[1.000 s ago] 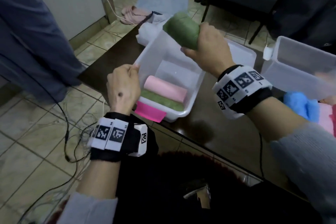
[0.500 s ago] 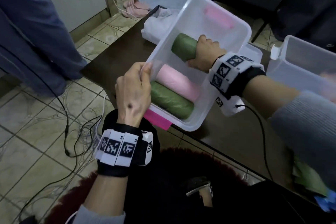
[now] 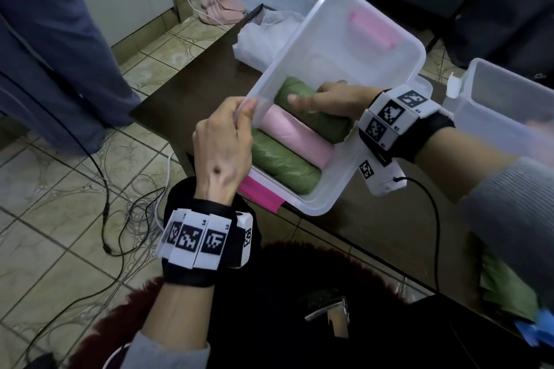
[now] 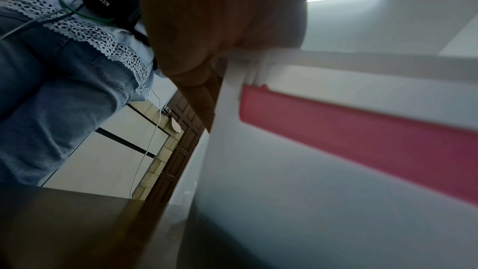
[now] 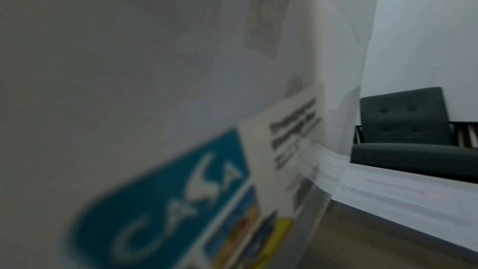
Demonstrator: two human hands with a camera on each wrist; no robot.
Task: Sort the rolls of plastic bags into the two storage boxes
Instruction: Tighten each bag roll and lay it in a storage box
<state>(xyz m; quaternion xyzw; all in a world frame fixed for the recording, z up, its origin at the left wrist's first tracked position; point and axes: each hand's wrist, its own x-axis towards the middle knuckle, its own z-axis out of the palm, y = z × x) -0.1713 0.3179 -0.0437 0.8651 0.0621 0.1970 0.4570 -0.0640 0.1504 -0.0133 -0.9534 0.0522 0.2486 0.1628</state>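
Green roll (image 3: 314, 117) under right-hand fingers (image 3: 302, 99)

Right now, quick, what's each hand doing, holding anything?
Left hand: pinching the rim of the storage box.
Right hand: open, fingers resting flat on the far green roll inside the box.

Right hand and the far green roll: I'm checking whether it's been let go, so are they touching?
Touching. The head view shows the right hand lying on the far green roll in the box, fingers straight along its top with no gap.
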